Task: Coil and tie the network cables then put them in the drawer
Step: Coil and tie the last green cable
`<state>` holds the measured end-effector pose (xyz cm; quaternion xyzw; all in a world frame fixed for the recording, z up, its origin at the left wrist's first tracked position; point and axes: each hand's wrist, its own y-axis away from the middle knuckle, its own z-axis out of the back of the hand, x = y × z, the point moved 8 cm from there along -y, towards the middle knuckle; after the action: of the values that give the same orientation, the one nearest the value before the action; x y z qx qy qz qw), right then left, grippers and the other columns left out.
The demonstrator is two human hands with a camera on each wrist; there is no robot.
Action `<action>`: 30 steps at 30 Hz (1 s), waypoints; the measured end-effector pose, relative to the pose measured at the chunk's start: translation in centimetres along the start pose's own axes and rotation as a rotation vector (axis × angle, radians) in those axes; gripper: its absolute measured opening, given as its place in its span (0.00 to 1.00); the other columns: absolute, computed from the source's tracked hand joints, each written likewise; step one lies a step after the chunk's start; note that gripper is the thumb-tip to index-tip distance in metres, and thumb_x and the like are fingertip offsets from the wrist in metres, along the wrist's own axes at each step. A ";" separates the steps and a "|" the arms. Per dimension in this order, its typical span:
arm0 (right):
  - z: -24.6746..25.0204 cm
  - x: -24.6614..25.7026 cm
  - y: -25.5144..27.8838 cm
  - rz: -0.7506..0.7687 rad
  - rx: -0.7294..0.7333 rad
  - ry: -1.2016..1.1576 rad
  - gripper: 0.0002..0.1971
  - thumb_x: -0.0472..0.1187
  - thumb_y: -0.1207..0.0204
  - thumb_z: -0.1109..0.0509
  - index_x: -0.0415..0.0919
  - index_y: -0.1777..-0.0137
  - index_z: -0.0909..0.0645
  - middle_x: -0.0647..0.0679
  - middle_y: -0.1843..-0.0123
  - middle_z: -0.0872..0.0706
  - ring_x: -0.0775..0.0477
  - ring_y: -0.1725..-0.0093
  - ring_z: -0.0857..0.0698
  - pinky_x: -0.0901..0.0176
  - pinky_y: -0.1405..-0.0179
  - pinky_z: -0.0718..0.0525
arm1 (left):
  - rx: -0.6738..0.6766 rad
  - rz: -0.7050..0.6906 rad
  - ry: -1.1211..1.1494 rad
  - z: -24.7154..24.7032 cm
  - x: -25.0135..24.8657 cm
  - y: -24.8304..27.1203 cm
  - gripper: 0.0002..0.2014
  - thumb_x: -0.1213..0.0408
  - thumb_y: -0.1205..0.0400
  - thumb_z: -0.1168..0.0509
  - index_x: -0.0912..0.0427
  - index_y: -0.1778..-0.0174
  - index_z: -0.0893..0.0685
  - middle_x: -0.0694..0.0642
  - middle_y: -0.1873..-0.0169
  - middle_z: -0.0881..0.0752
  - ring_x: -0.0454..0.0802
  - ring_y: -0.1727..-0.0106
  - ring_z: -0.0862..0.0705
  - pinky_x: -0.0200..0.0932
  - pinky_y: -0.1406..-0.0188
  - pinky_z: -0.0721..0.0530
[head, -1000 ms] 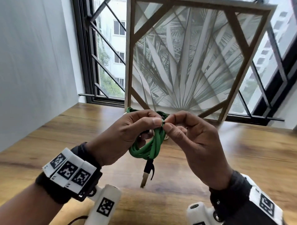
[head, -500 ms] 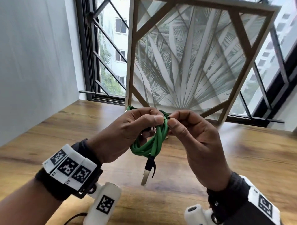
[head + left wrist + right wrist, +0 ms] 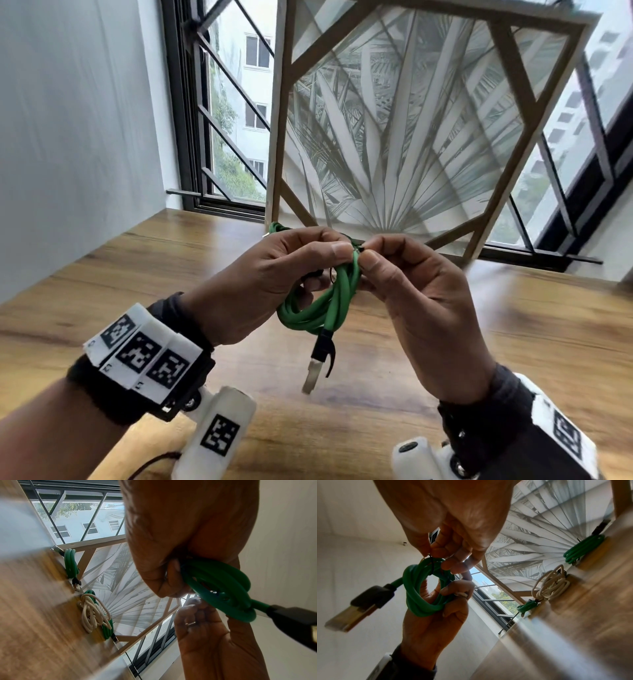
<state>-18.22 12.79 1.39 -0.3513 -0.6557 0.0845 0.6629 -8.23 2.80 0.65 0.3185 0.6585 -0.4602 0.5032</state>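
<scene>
A coiled green network cable (image 3: 329,308) hangs in the air above the wooden table (image 3: 137,281), its black and gold plug (image 3: 317,363) dangling below. My left hand (image 3: 274,281) grips the coil (image 3: 419,595) with fingers through the loop. My right hand (image 3: 404,274) pinches a thin black tie (image 3: 431,563) at the top of the coil. In the left wrist view the coil (image 3: 219,585) sits under my curled left fingers. No drawer is in view.
Against the framed palm-leaf panel (image 3: 394,120) lie a tied green coil (image 3: 71,563), a loose white cable (image 3: 92,614) and another green coil (image 3: 107,628) under it. A grey wall stands on the left, barred windows behind.
Both hands and the coil have stayed nearly in place. My right fingertips have shifted slightly at the top of the coil.
</scene>
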 end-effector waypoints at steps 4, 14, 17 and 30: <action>0.0 0.1 0.0 -0.014 -0.004 -0.031 0.15 0.47 0.23 0.23 0.34 0.46 0.13 0.35 0.51 0.11 0.36 0.52 0.12 0.44 0.44 0.12 | 0.002 -0.001 0.024 -0.2 0.0 0.0 0.08 0.57 0.15 0.34 0.49 0.59 0.12 0.43 0.70 0.20 0.38 0.71 0.27 0.33 0.72 0.31; -0.1 0.3 0.0 -0.016 -0.003 -0.042 0.10 0.44 0.24 0.24 0.39 0.49 0.12 0.38 0.53 0.11 0.40 0.53 0.12 0.50 0.47 0.13 | 0.004 0.002 0.035 -0.5 0.0 0.1 0.08 0.58 0.14 0.35 0.52 0.58 0.15 0.41 0.71 0.19 0.38 0.72 0.27 0.34 0.73 0.33; -0.1 0.4 0.0 -0.008 0.001 -0.028 0.11 0.46 0.24 0.22 0.39 0.48 0.11 0.37 0.53 0.10 0.39 0.52 0.12 0.49 0.46 0.12 | -0.002 0.003 0.030 -0.4 0.1 0.1 0.08 0.57 0.15 0.34 0.52 0.57 0.14 0.43 0.69 0.19 0.39 0.71 0.27 0.35 0.72 0.32; -0.1 0.0 0.1 -0.019 -0.002 -0.027 0.12 0.49 0.24 0.22 0.41 0.49 0.11 0.40 0.54 0.10 0.39 0.54 0.13 0.44 0.46 0.14 | -0.017 -0.005 -0.043 -0.2 -0.4 0.3 0.05 0.55 0.17 0.29 0.50 0.57 0.11 0.46 0.67 0.19 0.39 0.70 0.26 0.36 0.71 0.31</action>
<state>-18.08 12.85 1.36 -0.3446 -0.6680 0.0825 0.6544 -7.98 3.12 0.96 0.3027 0.6522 -0.4624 0.5188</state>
